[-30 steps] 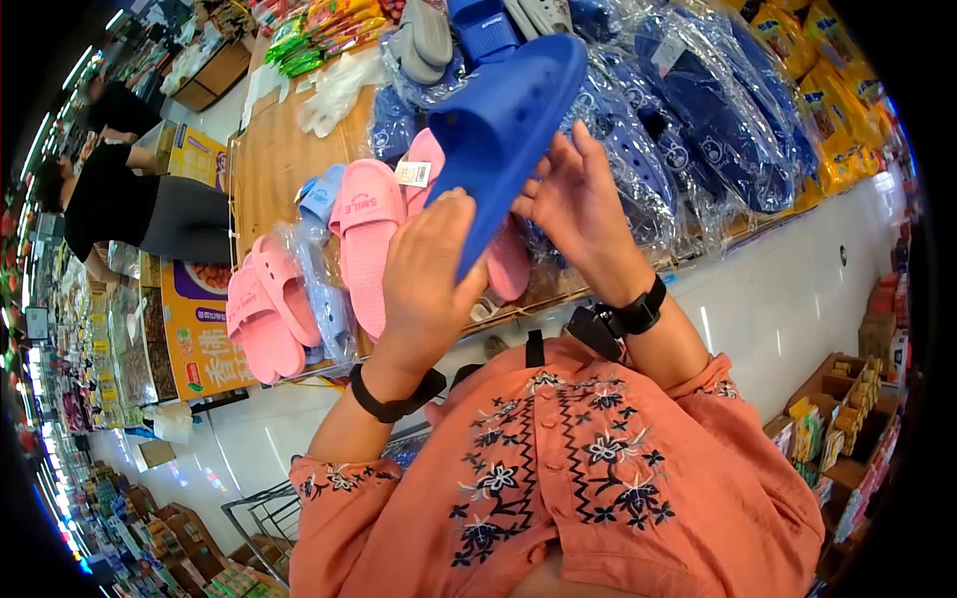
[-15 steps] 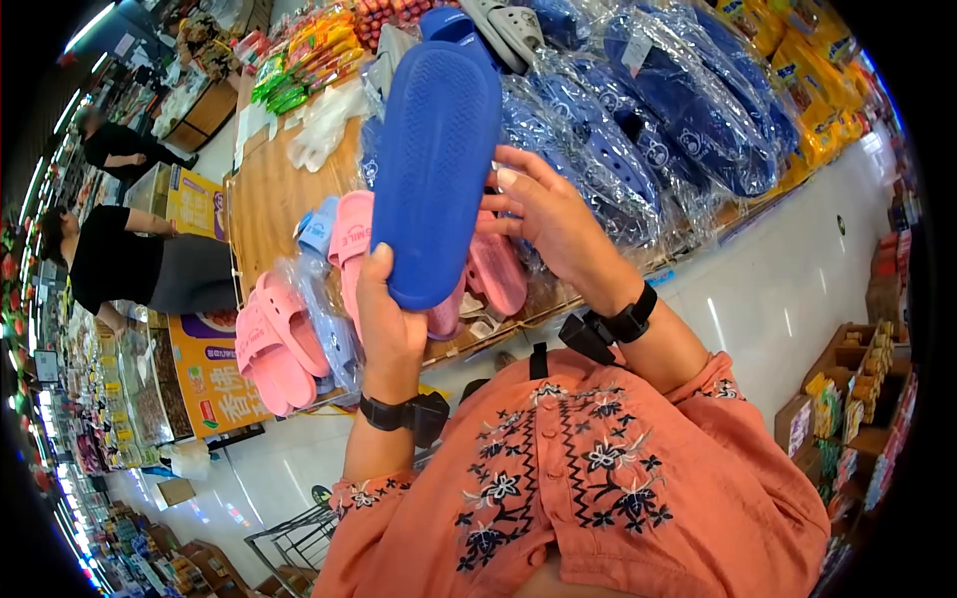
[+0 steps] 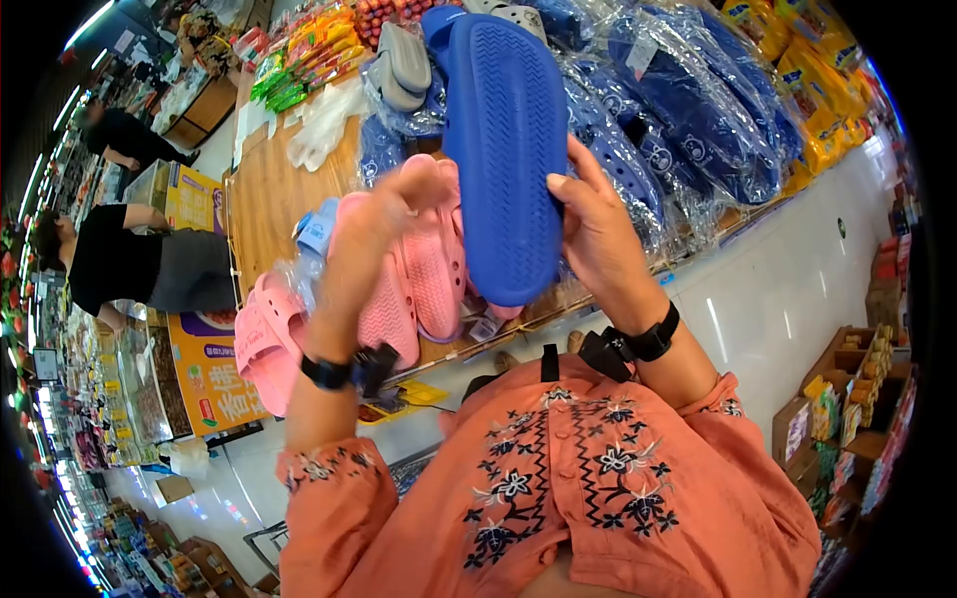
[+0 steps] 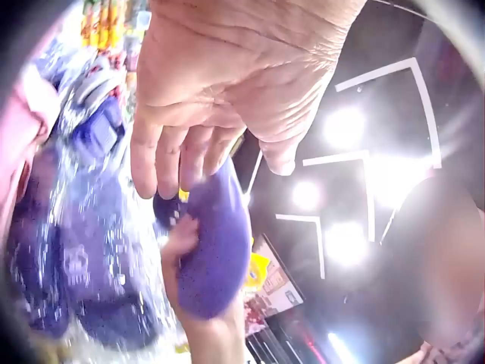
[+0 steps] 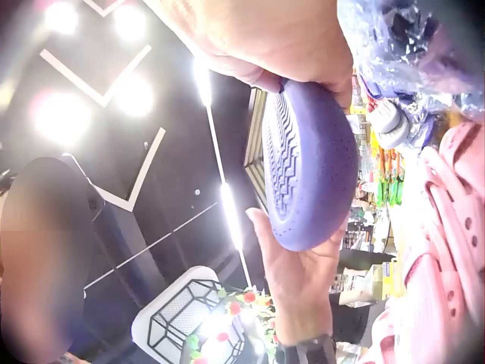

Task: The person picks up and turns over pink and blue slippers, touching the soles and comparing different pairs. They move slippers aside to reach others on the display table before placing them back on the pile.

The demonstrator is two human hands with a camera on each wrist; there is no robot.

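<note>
A blue slipper (image 3: pixel 505 159) is held up with its ridged sole facing the head view. My right hand (image 3: pixel 605 224) grips its right edge, thumb on the sole and fingers behind. The right wrist view shows the slipper (image 5: pixel 314 167) pinched under the right hand (image 5: pixel 265 38). My left hand (image 3: pixel 384 224), blurred in the head view, is off the slipper to its left, over pink slippers (image 3: pixel 389 309). In the left wrist view the left hand (image 4: pixel 235 83) has its fingers extended, with the slipper (image 4: pixel 216 246) beyond them.
Plastic-wrapped blue clogs (image 3: pixel 688 120) are piled to the right on the wooden table (image 3: pixel 269 189). Grey clogs (image 3: pixel 404 65), clear plastic (image 3: pixel 321 130) and colourful packets (image 3: pixel 309 60) lie farther back. Two people in black tops stand at the left, by stalls. Boxed shelves (image 3: pixel 847 399) stand at the right.
The slipper has turned from its side view to show its sole and has moved right. My left hand has let go and moved left; my right hand has taken hold of the edge.
</note>
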